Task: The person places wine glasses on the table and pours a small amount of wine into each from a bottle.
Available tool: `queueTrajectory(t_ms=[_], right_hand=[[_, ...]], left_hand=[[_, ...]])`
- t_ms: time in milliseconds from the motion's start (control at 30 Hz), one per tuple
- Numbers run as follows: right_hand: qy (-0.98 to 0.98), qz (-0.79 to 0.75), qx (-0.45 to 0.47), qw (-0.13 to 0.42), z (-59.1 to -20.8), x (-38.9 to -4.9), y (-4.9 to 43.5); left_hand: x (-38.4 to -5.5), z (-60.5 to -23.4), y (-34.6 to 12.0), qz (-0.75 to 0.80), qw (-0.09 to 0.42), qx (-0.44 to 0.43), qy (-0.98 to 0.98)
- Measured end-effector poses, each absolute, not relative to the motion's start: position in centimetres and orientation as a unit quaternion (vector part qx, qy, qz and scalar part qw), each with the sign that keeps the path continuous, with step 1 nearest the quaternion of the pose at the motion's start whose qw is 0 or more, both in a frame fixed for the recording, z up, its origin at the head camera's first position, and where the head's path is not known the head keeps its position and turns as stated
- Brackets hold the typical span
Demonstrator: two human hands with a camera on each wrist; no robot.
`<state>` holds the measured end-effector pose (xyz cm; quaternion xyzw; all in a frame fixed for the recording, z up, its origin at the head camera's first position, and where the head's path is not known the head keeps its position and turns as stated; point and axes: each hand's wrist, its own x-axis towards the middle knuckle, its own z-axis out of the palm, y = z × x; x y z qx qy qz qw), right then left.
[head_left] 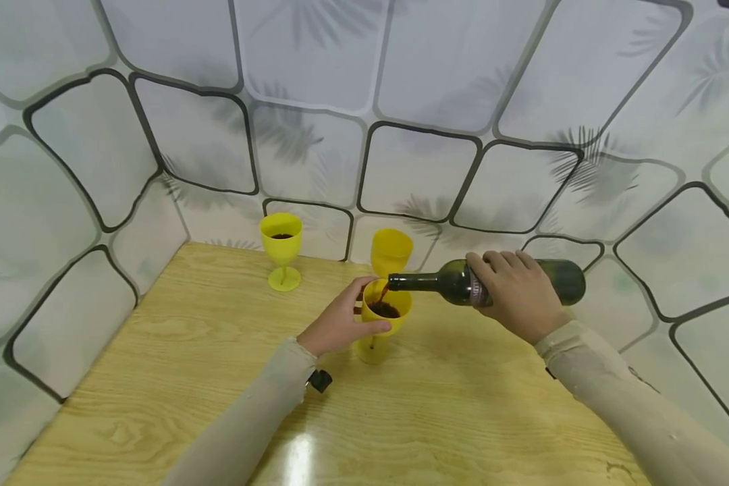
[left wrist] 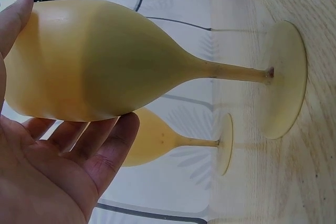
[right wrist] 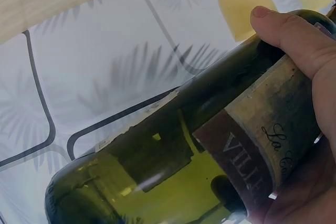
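My left hand [head_left: 339,322] holds the bowl of a yellow goblet [left wrist: 121,59], thumb on one side and fingers on the other. The goblet stands upright on its round foot, dark liquid [head_left: 384,310] inside. My right hand [head_left: 519,291] grips a dark green wine bottle [head_left: 455,281] around its body. Tipped nearly level, the bottle has its mouth over the goblet's rim, and a thin red stream [head_left: 384,293] runs from it into the bowl. In the right wrist view the thumb lies along the bottle's glass, near a torn, lettered label [right wrist: 262,135].
Just behind the held goblet stands another yellow goblet [head_left: 391,248]. A third yellow goblet [head_left: 281,251], with dark liquid in it, is at the back left. The wooden table [head_left: 206,364] meets a patterned wall [head_left: 306,155] at the back and left.
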<state>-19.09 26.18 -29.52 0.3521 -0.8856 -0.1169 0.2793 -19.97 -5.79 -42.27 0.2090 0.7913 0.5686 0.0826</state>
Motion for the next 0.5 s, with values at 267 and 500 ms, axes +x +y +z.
queueTrajectory(t_ms=[267,500], right_hand=[[-0.885,-0.119,0.352,0.281,-29.59,-19.01,26.28],[-0.885,-0.119,0.352,0.28,-29.4,-18.86,26.22]], left_hand=[[-19.94,-42.3,-5.83,0.57,0.083,0.21,0.79],[-20.04,-42.39,-5.81,0.568,0.081,0.213,0.791]])
